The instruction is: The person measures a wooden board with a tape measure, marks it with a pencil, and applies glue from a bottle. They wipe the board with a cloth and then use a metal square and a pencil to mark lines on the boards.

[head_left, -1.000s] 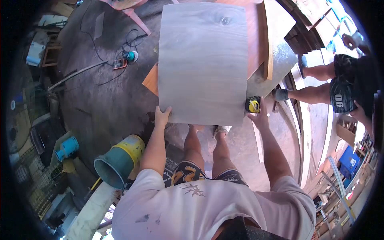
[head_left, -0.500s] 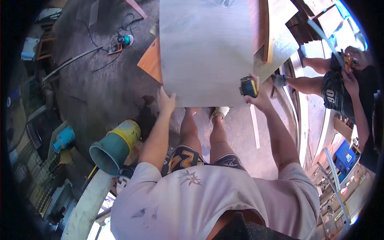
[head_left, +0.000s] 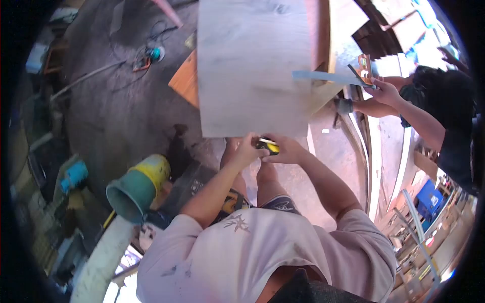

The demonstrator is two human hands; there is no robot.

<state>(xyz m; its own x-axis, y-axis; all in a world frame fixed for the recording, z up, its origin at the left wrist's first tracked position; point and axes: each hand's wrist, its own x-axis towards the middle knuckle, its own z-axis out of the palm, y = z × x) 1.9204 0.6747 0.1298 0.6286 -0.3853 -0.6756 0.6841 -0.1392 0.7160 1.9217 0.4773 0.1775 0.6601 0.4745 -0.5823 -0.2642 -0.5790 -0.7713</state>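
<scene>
A black and yellow tape measure [head_left: 269, 146] is in front of me, just below the near edge of a pale plywood sheet [head_left: 252, 76]. My right hand [head_left: 287, 150] is wrapped round its right side. From the left, my left hand [head_left: 247, 150] closes on the front end of the tape measure, its fingertips pressed together there; which part they pinch is too blurred to tell. Both hands are off the sheet. At the sheet's right side, a co-worker's hand [head_left: 385, 92] holds a square with an orange head [head_left: 364, 68] and a long metal blade [head_left: 323, 77] reaching over the sheet.
An orange-brown board [head_left: 186, 81] sticks out from under the sheet's left side. A teal sander [head_left: 155, 53] with its cord lies on the floor at left. Nested green and yellow buckets [head_left: 132, 194] lie near my left side. Long wood strips [head_left: 374, 156] cover the floor at right.
My left hand has left the sheet's corner and my right hand its right edge; both have come together at the tape measure. The co-worker has swung the square's blade over the sheet.
</scene>
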